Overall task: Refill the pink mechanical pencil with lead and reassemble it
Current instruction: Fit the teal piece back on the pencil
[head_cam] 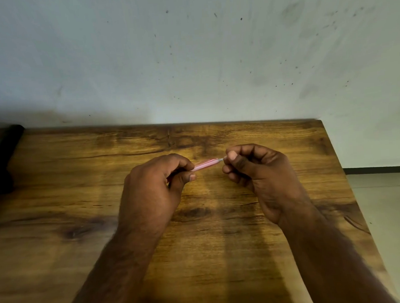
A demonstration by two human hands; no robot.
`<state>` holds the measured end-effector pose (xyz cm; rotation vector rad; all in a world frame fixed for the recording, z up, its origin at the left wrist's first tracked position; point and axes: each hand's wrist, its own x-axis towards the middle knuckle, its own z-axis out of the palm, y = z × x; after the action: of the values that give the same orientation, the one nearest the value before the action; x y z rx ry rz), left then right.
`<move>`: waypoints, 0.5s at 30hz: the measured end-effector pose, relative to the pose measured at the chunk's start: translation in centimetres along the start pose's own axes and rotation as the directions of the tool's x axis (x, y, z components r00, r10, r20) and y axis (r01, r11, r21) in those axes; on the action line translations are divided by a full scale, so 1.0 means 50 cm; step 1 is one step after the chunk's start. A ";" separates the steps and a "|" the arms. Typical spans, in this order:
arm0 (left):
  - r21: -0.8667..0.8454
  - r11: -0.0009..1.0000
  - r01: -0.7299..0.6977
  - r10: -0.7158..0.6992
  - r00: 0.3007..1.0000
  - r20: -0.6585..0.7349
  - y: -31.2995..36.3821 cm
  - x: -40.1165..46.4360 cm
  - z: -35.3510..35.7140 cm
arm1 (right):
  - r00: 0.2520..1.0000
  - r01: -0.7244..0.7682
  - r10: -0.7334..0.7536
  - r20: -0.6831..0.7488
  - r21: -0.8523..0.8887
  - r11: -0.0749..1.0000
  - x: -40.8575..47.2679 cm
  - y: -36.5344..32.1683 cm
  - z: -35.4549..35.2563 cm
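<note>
**Pencil held over the table, right fingers at its tip**

Nearest the camera, two bare forearms reached in over the wooden table (227, 279), both hands raised a little above its middle. The left hand (149, 190) had its fingers and thumb curled round the near-left part of the pink mechanical pencil (205, 164), hiding that end altogether. The barrel ran out from this grip up and to the right, nearly level, clear of the tabletop. The right hand (259, 173) was curled too, its thumb and forefinger pinched at the pencil's narrow greyish tip (220, 159). Whether they pinched the tip itself, a loose lead or a small part, the blur would not let me tell.

By my judgement the pencil would be very light and stiff, its smooth plastic barrel apt to twist or slip in dry fingers. The firm hold belonged mid-barrel, as the left hand had it, with the ends left free. A lead would be the fragile piece: thin and brittle, it should be pinched lightly near the end going in and fed straight along the barrel's line, since any sideways push would likely snap it. Small loose parts could easily roll off the right edge.

Farther off, a dark object (0, 153) sat at the table's far-left corner, and behind everything stood a pale, speckled wall (187, 45).
</note>
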<state>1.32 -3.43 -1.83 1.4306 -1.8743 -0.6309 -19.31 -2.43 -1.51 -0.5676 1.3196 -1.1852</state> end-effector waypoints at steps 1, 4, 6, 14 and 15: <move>0.002 1.000 0.000 0.000 1.000 0.004 0.000 0.000 0.000 | 1.000 0.003 -0.003 0.008 -0.003 1.000 0.000 0.000 0.001; 0.009 1.000 0.003 -0.003 1.000 0.003 0.000 -0.001 0.000 | 1.000 0.017 -0.016 0.019 -0.028 0.999 -0.001 0.001 0.003; 0.010 1.000 0.009 -0.009 1.000 0.004 0.001 -0.002 -0.002 | 1.000 0.016 -0.016 0.014 -0.030 0.999 -0.002 0.000 0.004; 0.023 1.000 0.006 -0.006 1.000 0.009 0.003 -0.003 -0.002 | 1.000 0.019 -0.018 0.013 -0.074 0.997 -0.004 -0.001 0.007; 0.028 1.000 0.004 -0.005 1.000 0.008 0.003 -0.003 -0.002 | 1.000 0.020 -0.019 0.012 -0.074 0.997 -0.004 -0.001 0.007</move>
<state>1.32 -3.25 -1.69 1.4527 -1.8939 -0.6157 -18.97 -2.37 -1.30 -0.6409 1.3553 -1.1507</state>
